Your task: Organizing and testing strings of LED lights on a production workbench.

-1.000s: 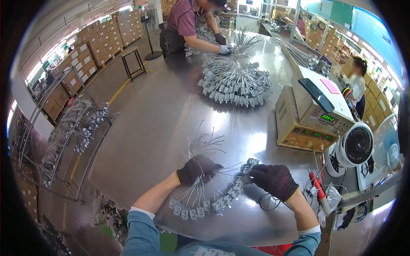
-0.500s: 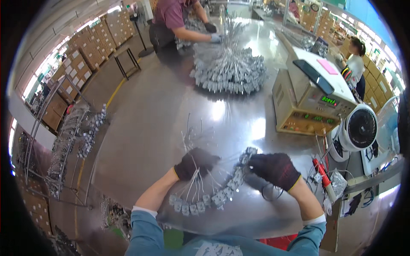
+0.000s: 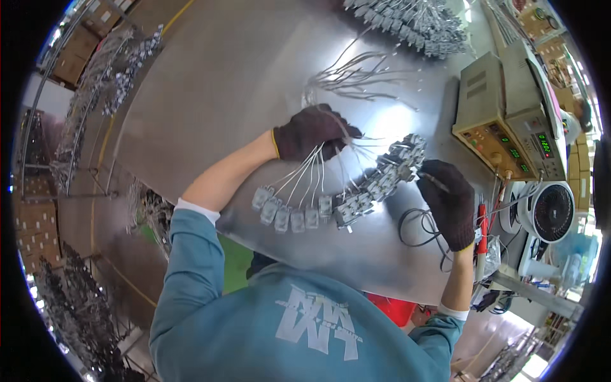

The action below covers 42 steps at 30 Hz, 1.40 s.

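My left hand (image 3: 315,132), in a dark knitted glove, is closed round a bundle of thin pale wires (image 3: 363,76). Their loose ends fan out beyond it over the metal table. From under that hand the wires run to small grey rectangular connector blocks (image 3: 298,221), laid in a curve towards me. To the right the blocks crowd together (image 3: 382,181). My right hand (image 3: 449,200), gloved alike, is at the right end of that row, fingers curled in. What it holds, if anything, is hard to make out. A black cable (image 3: 407,235) loops beside it.
A bench instrument (image 3: 490,121) with lit green digits stands at the right, a round fan (image 3: 550,212) nearer me. A red-handled tool (image 3: 482,229) lies by my right wrist. Heaped connector blocks (image 3: 414,25) lie at the far side. A wire-hung rack (image 3: 105,95) stands left.
The view has swung down and turned. My left hand keeps the wires. My right hand has moved along the blocks to the row's right end. The instrument's lit digits have changed.
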Available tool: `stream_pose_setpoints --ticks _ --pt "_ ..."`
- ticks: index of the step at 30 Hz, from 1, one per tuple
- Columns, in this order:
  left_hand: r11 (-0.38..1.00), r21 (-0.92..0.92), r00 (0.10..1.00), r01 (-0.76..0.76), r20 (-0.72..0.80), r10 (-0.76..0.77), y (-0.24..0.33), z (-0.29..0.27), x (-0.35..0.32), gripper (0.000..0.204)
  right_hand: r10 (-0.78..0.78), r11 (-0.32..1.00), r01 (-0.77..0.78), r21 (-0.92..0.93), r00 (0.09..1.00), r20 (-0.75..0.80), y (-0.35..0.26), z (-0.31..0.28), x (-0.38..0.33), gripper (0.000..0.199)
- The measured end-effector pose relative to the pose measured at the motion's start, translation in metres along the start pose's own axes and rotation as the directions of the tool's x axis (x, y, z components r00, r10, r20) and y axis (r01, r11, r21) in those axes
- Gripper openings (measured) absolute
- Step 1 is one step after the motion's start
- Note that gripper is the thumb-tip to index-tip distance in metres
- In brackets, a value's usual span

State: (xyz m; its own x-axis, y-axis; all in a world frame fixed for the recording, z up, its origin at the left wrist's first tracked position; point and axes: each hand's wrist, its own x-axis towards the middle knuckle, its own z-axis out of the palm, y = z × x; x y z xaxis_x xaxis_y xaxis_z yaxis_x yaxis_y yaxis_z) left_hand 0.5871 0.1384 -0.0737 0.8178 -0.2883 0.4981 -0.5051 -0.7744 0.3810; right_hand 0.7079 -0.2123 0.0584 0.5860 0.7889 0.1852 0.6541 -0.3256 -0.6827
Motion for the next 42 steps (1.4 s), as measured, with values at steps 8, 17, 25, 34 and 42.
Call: stream_pose_setpoints --ticks 8,17,25,34,42 --pt "0.999 0.051 1.0 0.01 -0.017 -0.009 0.003 0.002 -0.003 0.048 -0.104 0.954 0.106 -0.28 0.994 0.02 -0.011 0.013 -0.011 0.027" --pt "0.995 0.091 0.996 0.045 0.067 -0.051 0.0 0.007 -0.003 0.046 -0.247 0.831 0.287 -0.476 0.958 0.145 -0.008 0.007 -0.006 0.029" --pt "0.997 0.082 1.0 0.003 0.004 -0.003 0.004 0.003 0.001 0.046 -0.139 0.968 0.128 -0.215 0.99 -0.038 -0.017 0.031 -0.014 0.027" --pt "0.995 0.088 0.999 0.045 -0.008 -0.045 -0.007 0.019 -0.002 0.043 -0.111 0.945 0.137 -0.296 0.988 0.103 -0.017 0.025 -0.005 0.027" --pt "0.996 0.068 0.998 0.058 -0.025 -0.056 -0.004 0.02 -0.002 0.043 -0.12 0.897 0.162 -0.411 0.985 0.126 -0.028 0.026 -0.001 0.025"
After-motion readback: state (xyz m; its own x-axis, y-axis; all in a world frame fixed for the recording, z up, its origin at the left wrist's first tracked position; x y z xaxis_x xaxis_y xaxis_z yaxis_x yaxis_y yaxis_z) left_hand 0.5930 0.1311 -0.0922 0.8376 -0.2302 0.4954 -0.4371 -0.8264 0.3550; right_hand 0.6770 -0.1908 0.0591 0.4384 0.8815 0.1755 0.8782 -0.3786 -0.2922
